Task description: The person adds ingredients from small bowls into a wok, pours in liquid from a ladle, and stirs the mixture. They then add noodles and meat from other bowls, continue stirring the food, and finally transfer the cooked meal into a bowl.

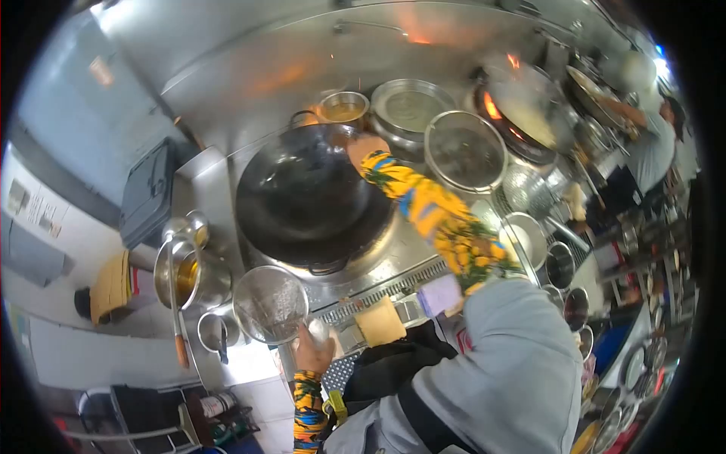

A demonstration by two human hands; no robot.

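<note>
The right hand (pixel 365 146) is reaching over the far rim of the wok (pixel 306 198), and its fingers are hiding behind that rim, so I cannot tell what they are touching. The left hand (pixel 311 352) is wrapping the strainer (pixel 270 304) handle, covering most of it. A grey shoulder is blocking the near edge of the surface (pixel 393 291) and whatever is lying under it. Far right, a co-worker (pixel 656 144) is blurring into the dark frame edge, hands too small to read. The bowls (pixel 563 287) beside them are smearing together, contents unclear.
</note>
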